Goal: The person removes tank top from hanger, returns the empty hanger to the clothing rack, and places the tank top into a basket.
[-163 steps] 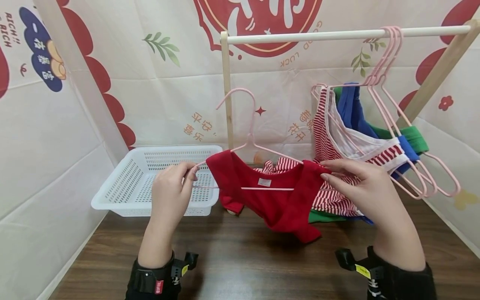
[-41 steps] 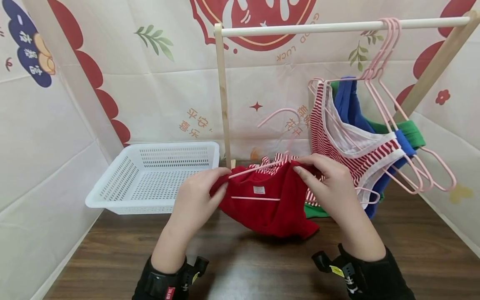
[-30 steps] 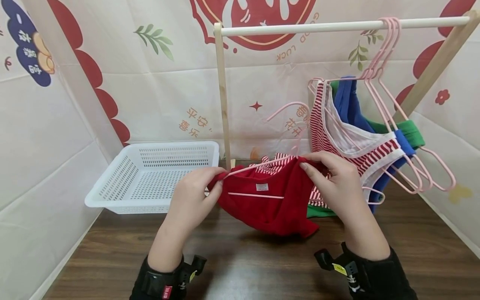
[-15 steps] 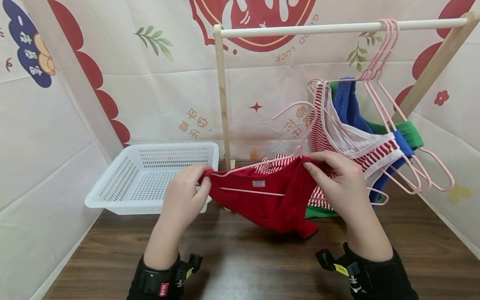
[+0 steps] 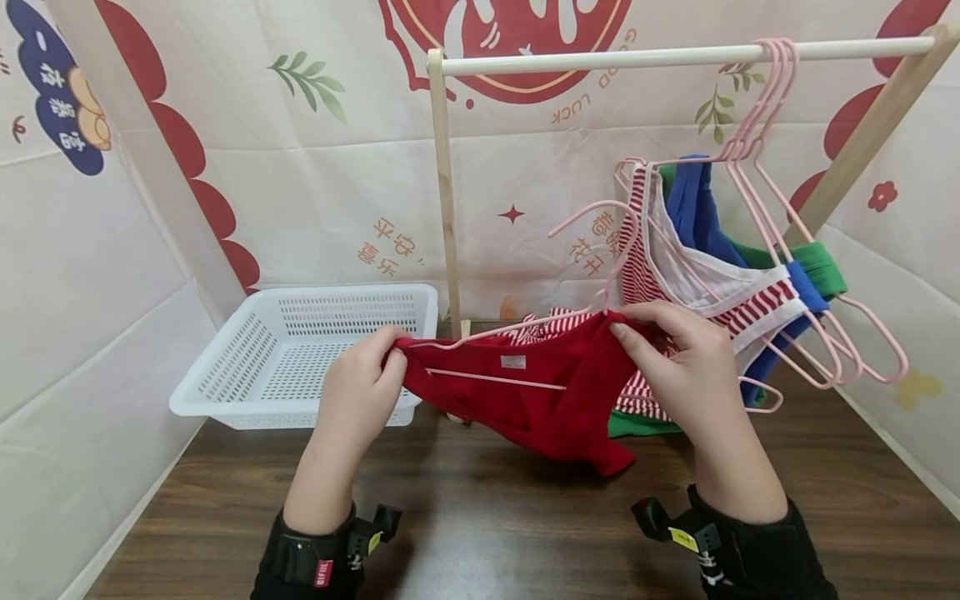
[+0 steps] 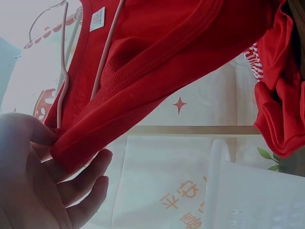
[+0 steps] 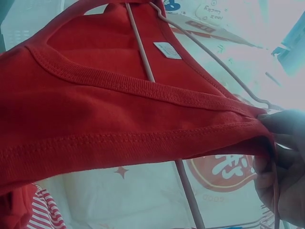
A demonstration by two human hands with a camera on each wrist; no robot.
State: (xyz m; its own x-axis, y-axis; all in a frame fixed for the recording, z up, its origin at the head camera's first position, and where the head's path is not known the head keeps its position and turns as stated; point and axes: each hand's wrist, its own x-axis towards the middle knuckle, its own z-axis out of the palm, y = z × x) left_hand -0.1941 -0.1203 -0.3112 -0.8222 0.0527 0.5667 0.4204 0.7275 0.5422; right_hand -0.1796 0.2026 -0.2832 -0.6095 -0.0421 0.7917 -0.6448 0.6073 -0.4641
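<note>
A small red shirt (image 5: 540, 392) hangs between my two hands above the table, stretched over a pink wire hanger (image 5: 592, 242). My left hand (image 5: 358, 392) pinches the shirt's left shoulder and the hanger's end. My right hand (image 5: 678, 367) grips the right shoulder. In the left wrist view the red shirt (image 6: 157, 71) and the hanger's wire (image 6: 62, 71) run into my fingers (image 6: 81, 186). In the right wrist view the neckline of the red shirt (image 7: 119, 100) stretches wide, the hanger bar (image 7: 143, 62) crosses it, and my fingers (image 7: 281, 162) pinch the edge.
A white perforated basket (image 5: 300, 350) stands at the back left. A wooden rack (image 5: 446, 183) with a white rail (image 5: 637, 57) holds several pink hangers (image 5: 772, 117) bearing striped, blue and green clothes (image 5: 720, 275). More striped and green cloth lies on the dark table (image 5: 480, 525).
My left hand has drawn the shirt's left shoulder out leftwards over the hanger's end, so the neckline is wider. The hanger's hook has tilted right. My right hand has barely moved.
</note>
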